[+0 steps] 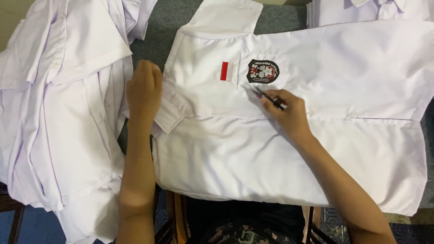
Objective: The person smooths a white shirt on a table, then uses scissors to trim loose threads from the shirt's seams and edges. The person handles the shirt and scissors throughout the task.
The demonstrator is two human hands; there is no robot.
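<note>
- A white short-sleeved cotton shirt (289,149) is spread flat, front up, across a grey cloth-covered table (167,22), directly ahead of the person and between two stacks of similar garments.
- The collar end is pressed down by the left hand (143,92), whose fingers are held together and curled slightly over the fabric.
- A small dark, thin tool (267,96), apparently snips or a pen, is pinched between thumb and fingers of the right hand (291,115), its tip just below the dark shield-shaped embroidered badge (262,71) on the chest pocket.
- The step in hand is judged to be inspection or trimming at the badge; steady tension on the cloth and a fine, careful tip placement would be called for next.
- A small red-and-white rectangular patch (226,71) is seen beside the badge.
- A heap of white shirts (58,113) lies to the left, touching the left forearm.
</note>
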